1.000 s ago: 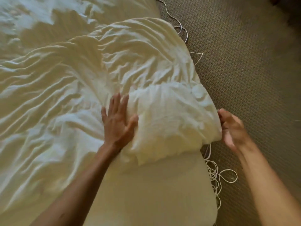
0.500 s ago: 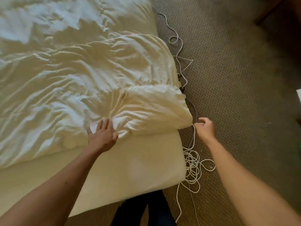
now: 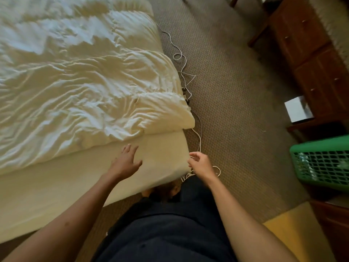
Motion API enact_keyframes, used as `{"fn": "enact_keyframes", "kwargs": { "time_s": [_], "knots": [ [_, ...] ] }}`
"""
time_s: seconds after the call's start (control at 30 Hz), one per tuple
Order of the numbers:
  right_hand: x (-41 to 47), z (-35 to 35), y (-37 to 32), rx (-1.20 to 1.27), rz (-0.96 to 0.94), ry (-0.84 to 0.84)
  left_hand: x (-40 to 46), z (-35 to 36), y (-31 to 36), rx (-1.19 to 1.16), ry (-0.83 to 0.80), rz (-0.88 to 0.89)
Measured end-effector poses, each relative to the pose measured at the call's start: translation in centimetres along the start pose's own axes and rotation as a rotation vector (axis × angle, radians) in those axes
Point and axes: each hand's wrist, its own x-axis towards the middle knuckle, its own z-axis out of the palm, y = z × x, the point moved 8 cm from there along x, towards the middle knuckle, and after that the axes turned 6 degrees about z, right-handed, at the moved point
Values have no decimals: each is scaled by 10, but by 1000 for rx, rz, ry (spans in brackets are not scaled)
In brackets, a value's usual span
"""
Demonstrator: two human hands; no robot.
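**Desk:** What's different from a second ago?

**Operator:** I've let go of the duvet (image 3: pixel 90 95). A second ago my left palm lay flat on its folded corner and my right had the edge. Now both are off it and drawn back toward me. The duvet lies rumpled across the mattress (image 3: pixel 56 190), its near corner just at the bed's right side. A bare strip of mattress shows between its hem and me.

**Desk:** And your fingers?

**Operator:** My left hand (image 3: pixel 126 161) is over that bare strip, fingers straight and spread, gripping nothing. I can't tell whether it touches the surface. My right hand (image 3: pixel 200 163) sits at the mattress's near corner, fingers loosely curled. The white cord (image 3: pixel 198 140) runs down right to it, and I can't tell whether I'm pinching it.

**Desk:** Where does that leave the job?

**Operator:** I judge this corner is laid. The wrinkles still want smoothing.

**Desk:** The room?

**Operator:** There's brown woven carpet (image 3: pixel 236 110) to the right, with the cord snaking along the bedside and coiled by the corner. A dark wooden dresser (image 3: pixel 311 53) stands at the far right with a white box (image 3: pixel 297 110) at its foot. A green basket (image 3: pixel 321 163) sits nearer me.
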Motion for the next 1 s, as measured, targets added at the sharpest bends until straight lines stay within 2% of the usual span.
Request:
{"fn": "enact_keyframes", "kwargs": {
  "time_s": [0.2,0.43,0.7,0.77,0.8,1.0],
  "knots": [
    [2,-41,-35,-40,-97,66,1,-11,22,-103,78,56],
    [63,-109,-88,-85,-213,118,63,-53,75,-160,179,48],
    [197,-237,-151,-302,-302,5,192,-99,213,-282,378,-79],
    [224,-282,-169,-385,-320,4,221,-115,253,-290,370,-106],
    [238,-315,-185,-430,-334,9,240,-127,278,-303,380,-126],
    [288,-392,-284,-440,-463,38,300,-189,341,-349,490,-143]
  ]
}}
